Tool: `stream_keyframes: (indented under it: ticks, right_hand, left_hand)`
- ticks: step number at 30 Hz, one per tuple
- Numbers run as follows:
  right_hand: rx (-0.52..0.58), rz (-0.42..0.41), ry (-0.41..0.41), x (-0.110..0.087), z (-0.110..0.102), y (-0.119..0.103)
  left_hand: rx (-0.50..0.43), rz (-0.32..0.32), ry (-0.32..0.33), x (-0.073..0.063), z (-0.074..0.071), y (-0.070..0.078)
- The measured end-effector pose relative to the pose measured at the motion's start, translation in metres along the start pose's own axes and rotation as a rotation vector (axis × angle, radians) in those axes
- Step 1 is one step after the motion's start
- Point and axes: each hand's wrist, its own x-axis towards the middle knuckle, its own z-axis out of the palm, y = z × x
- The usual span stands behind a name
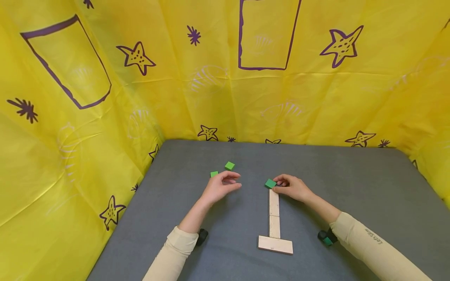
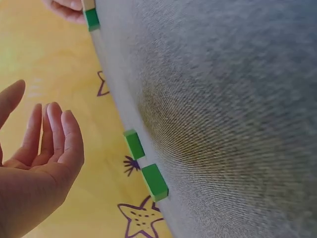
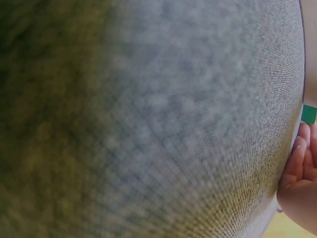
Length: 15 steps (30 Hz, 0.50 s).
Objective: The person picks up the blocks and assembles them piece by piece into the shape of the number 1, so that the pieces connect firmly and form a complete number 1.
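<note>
A dark green block (image 1: 270, 184) sits at the far end of a line of pale wooden planks (image 1: 274, 203). My right hand (image 1: 293, 189) pinches it from the right, thumb near its front corner and fingertips on the far side. In the right wrist view the block (image 3: 309, 114) shows just past the fingertips (image 3: 303, 130). To the left, my left hand (image 1: 220, 187) is held above the table with its fingers loosely bent and nothing in them. Beside it lie two light green blocks, one farther back (image 1: 230, 166), the other (image 1: 214, 174) partly hidden behind the hand.
Another wooden plank (image 1: 275, 245) lies crosswise at the near end of the line, making a T shape. A grey cloth surface (image 1: 365, 187) spreads beneath everything. Yellow curtains (image 1: 218, 101) with purple starfish drawings stand along the back and sides.
</note>
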Motion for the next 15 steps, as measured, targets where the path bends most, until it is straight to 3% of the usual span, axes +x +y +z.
stream_keyframes:
  ticks: [5, 15]
  right_hand:
    - [-0.007, -0.005, 0.003, -0.001, 0.0, -0.001]
    - [-0.008, 0.007, 0.004, -0.002, 0.001, -0.003]
  left_hand:
    - [-0.047, -0.051, 0.067, 0.013, -0.007, -0.003]
    - [0.022, -0.051, 0.179, 0.037, -0.017, -0.013]
